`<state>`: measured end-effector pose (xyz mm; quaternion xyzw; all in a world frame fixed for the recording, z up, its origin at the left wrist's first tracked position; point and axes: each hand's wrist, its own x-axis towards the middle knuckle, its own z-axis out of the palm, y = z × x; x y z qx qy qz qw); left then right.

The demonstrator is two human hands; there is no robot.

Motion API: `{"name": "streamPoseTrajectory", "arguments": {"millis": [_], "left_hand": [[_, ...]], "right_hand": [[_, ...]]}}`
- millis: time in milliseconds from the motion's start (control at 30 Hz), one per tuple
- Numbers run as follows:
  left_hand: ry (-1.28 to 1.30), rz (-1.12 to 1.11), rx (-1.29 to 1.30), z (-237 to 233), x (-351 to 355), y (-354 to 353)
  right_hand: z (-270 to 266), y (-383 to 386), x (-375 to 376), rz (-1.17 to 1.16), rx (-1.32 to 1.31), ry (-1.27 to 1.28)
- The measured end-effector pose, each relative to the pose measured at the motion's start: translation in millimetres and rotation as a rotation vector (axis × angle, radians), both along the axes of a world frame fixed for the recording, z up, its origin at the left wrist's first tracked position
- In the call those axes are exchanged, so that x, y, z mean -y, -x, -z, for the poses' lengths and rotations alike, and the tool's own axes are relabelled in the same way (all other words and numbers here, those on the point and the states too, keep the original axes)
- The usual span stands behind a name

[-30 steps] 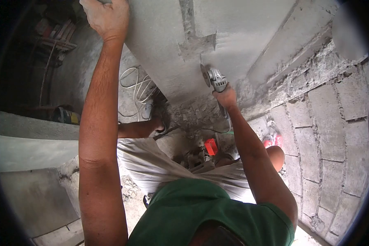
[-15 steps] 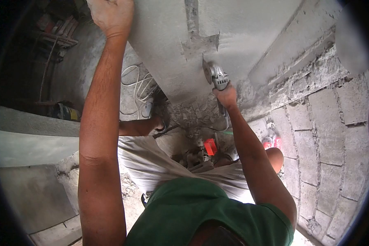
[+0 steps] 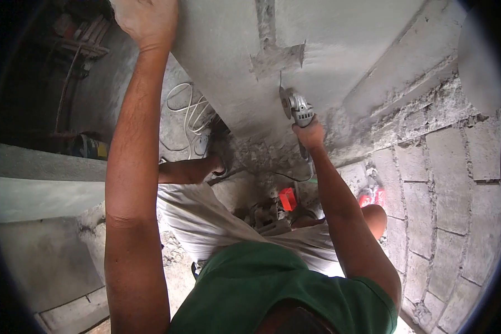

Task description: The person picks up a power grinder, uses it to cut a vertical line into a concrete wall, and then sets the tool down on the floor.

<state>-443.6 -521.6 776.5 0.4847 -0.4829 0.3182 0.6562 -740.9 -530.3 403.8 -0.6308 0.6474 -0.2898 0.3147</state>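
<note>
My right hand (image 3: pixel 309 134) is wrapped around the body of a grey angle grinder (image 3: pixel 301 111). The grinder's disc (image 3: pixel 285 103) stands edge-on against the grey plastered wall (image 3: pixel 228 67), at the lower end of a thin dark vertical line. Just above that line is a chiselled recess (image 3: pixel 278 60), with a narrow groove (image 3: pixel 266 25) running up from it. My left hand (image 3: pixel 147 22) is raised at the upper left, by the wall's left edge. Its fingers run out of the frame, so their grip does not show.
White cable (image 3: pixel 192 114) lies in loops on the floor left of the wall. Rubble (image 3: pixel 261 147) covers the wall's foot. A red box-like object (image 3: pixel 287 199) lies between my legs. On the right rises a block wall (image 3: pixel 423 189); a dark bucket (image 3: pixel 89 147) stands left.
The view has shifted slightly, so the wall and grinder appear a little lower and further right. The grinder stays against the wall below the recess, and my left hand remains raised.
</note>
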Motion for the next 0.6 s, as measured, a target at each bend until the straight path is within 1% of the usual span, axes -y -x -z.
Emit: {"name": "streamPoseTrajectory", "arguments": {"millis": [67,300,367,500,567,600], "left_hand": [[-0.007,0.037,-0.017,0,0,0],[-0.017,0.066,-0.047,0,0,2],[-0.054,-0.037,-0.046,0,-1,0],[-0.068,-0.012,-0.092,-2,-2,3],[-0.035,0.025,-0.049,-1,-3,3],[-0.038,0.033,-0.052,1,-1,3]], "right_hand": [[5,1,2,-0.009,-0.011,0.0],[9,2,2,-0.023,-0.005,-0.011],[13,2,2,-0.007,-0.011,-0.028],[19,4,3,-0.024,-0.025,-0.028],[30,5,2,-0.003,0.034,0.07],[24,6,0,0.004,0.03,0.068]]}}
